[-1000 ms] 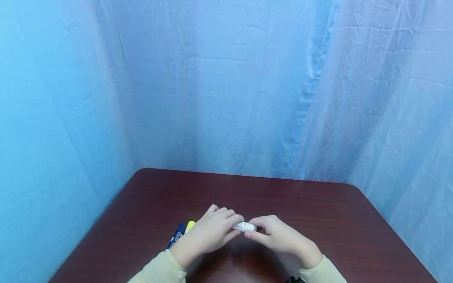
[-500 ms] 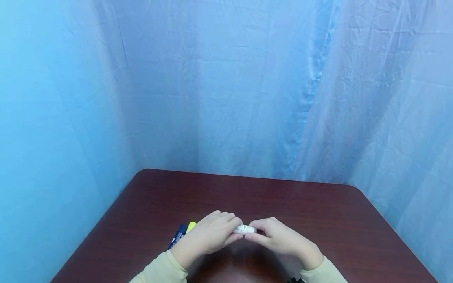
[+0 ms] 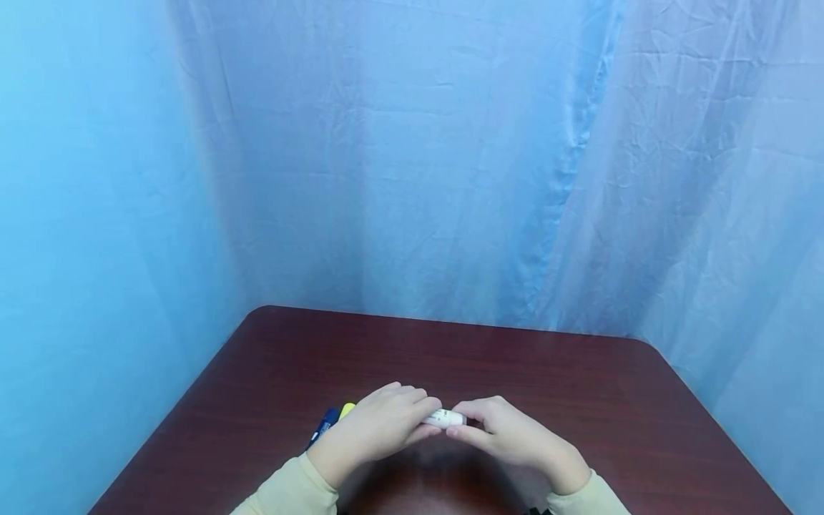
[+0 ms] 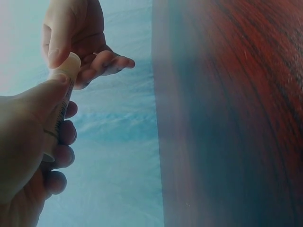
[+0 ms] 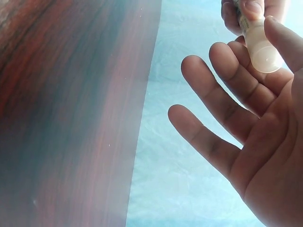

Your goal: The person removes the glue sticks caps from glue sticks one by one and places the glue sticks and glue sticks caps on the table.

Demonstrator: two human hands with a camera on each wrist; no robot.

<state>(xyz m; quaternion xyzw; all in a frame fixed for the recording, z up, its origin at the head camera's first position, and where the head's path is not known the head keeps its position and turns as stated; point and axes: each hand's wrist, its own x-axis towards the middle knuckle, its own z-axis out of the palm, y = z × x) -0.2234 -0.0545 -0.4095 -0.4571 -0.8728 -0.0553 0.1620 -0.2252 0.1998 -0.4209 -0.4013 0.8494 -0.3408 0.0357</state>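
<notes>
Between my hands, over the dark wood table, is a white capped tube with small printing on its side. My left hand grips its body, fingers wrapped round from below and thumb along the top, as the left wrist view shows. At the other end, the thumb and forefinger of my right hand pinch the pale, slightly translucent cap. The remaining right fingers spread loosely away from it. Much of the tube's body is hidden inside the left hand.
A dark blue marker and a yellow marker-like stick lie on the table just left of my left wrist, partly covered by it. Pale blue curtains hang behind the table and on both sides.
Over the last second the left fingers have closed down more snugly over the tube, and the tube has shifted very slightly. The right hand keeps its pinch almost in place.
</notes>
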